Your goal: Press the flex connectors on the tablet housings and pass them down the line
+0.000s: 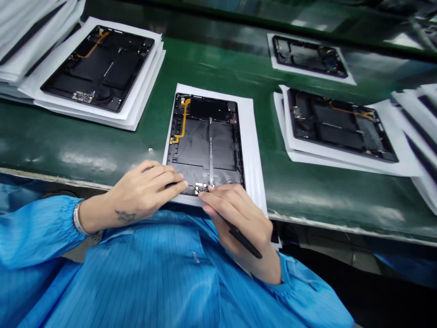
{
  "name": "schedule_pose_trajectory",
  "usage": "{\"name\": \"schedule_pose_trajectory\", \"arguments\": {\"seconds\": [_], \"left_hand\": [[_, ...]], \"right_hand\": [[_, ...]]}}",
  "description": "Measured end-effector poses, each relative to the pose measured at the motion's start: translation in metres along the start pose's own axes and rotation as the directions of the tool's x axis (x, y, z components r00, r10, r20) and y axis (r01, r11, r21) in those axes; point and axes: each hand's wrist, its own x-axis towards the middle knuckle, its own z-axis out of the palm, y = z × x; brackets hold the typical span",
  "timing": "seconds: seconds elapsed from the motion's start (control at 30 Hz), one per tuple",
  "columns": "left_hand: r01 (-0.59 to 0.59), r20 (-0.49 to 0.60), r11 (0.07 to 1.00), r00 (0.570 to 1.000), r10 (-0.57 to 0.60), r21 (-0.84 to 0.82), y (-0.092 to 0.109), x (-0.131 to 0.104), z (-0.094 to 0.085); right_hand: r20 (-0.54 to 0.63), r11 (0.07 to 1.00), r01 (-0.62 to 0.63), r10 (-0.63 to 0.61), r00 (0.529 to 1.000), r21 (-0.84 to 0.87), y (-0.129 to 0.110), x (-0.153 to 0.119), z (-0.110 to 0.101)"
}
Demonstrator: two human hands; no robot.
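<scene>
An open tablet housing (223, 146) lies on white sheets before me, with a yellow flex cable at its upper left and a pale ribbon cable down its middle. At its near edge sits a small circuit board (202, 187) with thin wires beside it. My right hand (242, 218) grips a slim black pen-like tool (246, 243), its tip hidden by the fingers at the board. My left hand (146, 189) is closed over the housing's near left corner, fingertips close to the wires. Something dark shows under those fingers; what it is, I cannot make out.
On the green bench (201, 64), another tablet housing (99, 68) rests on stacked white sheets at left. Two more housings lie at right, one nearer (341, 125) and one farther back (309, 57). Layered sheets stand at both sides. A tiny part (150, 149) lies left of centre.
</scene>
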Motion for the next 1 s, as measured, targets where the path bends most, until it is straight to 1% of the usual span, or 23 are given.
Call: {"name": "schedule_pose_trajectory", "arguments": {"seconds": [0.07,0.1,0.13,0.17,0.2,0.23,0.27,0.33,0.37,0.4,0.47,0.5,0.53,0.57,0.6,0.63,0.7,0.73,0.77,0.83,0.87,0.93,1.0], "left_hand": [[0.051,0.011,0.995,0.999,-0.050,-0.085,-0.003,-0.001,-0.003],[0.111,0.010,0.982,0.994,-0.110,-0.156,-0.006,-0.001,-0.005],[0.200,0.012,0.949,0.979,-0.203,-0.244,-0.010,-0.001,-0.009],[0.307,0.024,0.887,0.948,-0.319,-0.346,-0.014,0.001,-0.013],[0.420,0.059,0.787,0.894,-0.443,-0.453,-0.019,0.004,-0.018],[0.522,0.122,0.650,0.822,-0.556,-0.553,-0.024,0.008,-0.022],[0.603,0.210,0.482,0.736,-0.643,-0.636,-0.029,0.014,-0.027],[0.680,0.412,0.121,0.565,-0.714,-0.723,-0.036,0.028,-0.035],[0.685,0.493,-0.030,0.492,-0.718,-0.728,-0.038,0.035,-0.039],[0.681,0.552,-0.150,0.423,-0.718,-0.717,-0.040,0.042,-0.041],[0.661,0.605,-0.292,0.308,-0.734,-0.691,-0.041,0.053,-0.042],[0.650,0.610,-0.329,0.265,-0.747,-0.685,-0.043,0.057,-0.040],[0.637,0.613,-0.355,0.238,-0.753,-0.684,-0.044,0.059,-0.038],[0.628,0.620,-0.369,0.237,-0.748,-0.685,-0.047,0.060,-0.035],[0.631,0.625,-0.355,0.271,-0.732,-0.690,-0.049,0.061,-0.030],[0.645,0.623,-0.313,0.329,-0.709,-0.697,-0.052,0.062,-0.025],[0.681,0.600,-0.180,0.451,-0.660,-0.710,-0.058,0.066,-0.015],[0.693,0.574,-0.103,0.494,-0.653,-0.714,-0.061,0.069,-0.011],[0.698,0.539,-0.033,0.520,-0.663,-0.715,-0.064,0.073,-0.009],[0.701,0.451,0.076,0.535,-0.714,-0.709,-0.075,0.083,-0.010],[0.704,0.402,0.133,0.539,-0.740,-0.698,-0.084,0.087,-0.015],[0.715,0.292,0.242,0.536,-0.792,-0.656,-0.109,0.091,-0.033],[0.738,0.163,0.324,0.503,-0.849,-0.591,-0.140,0.086,-0.060]], "right_hand": [[0.021,0.999,0.023,-0.022,1.000,-0.040,0.001,0.000,0.002],[0.026,0.999,0.036,-0.035,0.999,-0.034,0.002,0.000,0.003],[0.026,0.999,0.038,-0.037,0.999,-0.002,0.003,0.001,0.004],[0.007,0.998,0.025,-0.025,1.000,0.052,0.004,0.000,0.005],[-0.026,0.993,-0.001,0.004,1.000,0.120,0.005,0.000,0.006],[-0.068,0.982,-0.036,0.049,0.996,0.187,0.007,0.000,0.008],[-0.111,0.968,-0.069,0.098,0.989,0.240,0.008,-0.001,0.010],[-0.181,0.949,-0.115,0.173,0.968,0.295,0.009,-0.001,0.013],[-0.202,0.943,-0.124,0.192,0.960,0.308,0.009,-0.001,0.015],[-0.216,0.940,-0.125,0.200,0.956,0.317,0.009,0.000,0.016],[-0.243,0.937,-0.117,0.204,0.948,0.328,0.007,0.002,0.018],[-0.260,0.937,-0.114,0.206,0.943,0.329,0.007,0.003,0.019],[-0.280,0.938,-0.107,0.205,0.938,0.328,0.006,0.004,0.020],[-0.301,0.939,-0.102,0.206,0.931,0.328,0.006,0.005,0.021],[-0.321,0.939,-0.096,0.208,0.924,0.332,0.006,0.006,0.022],[-0.334,0.936,-0.090,0.210,0.919,0.341,0.006,0.006,0.023],[-0.342,0.928,-0.079,0.213,0.915,0.364,0.007,0.005,0.025],[-0.340,0.925,-0.079,0.214,0.916,0.372,0.008,0.003,0.025],[-0.337,0.924,-0.078,0.213,0.917,0.373,0.009,0.002,0.025],[-0.335,0.932,-0.081,0.207,0.919,0.353,0.010,-0.003,0.023],[-0.339,0.938,-0.079,0.199,0.920,0.337,0.011,-0.005,0.020],[-0.343,0.951,-0.075,0.181,0.922,0.299,0.015,-0.010,0.010],[-0.332,0.962,-0.095,0.180,0.926,0.258,0.022,-0.013,-0.002]]}}
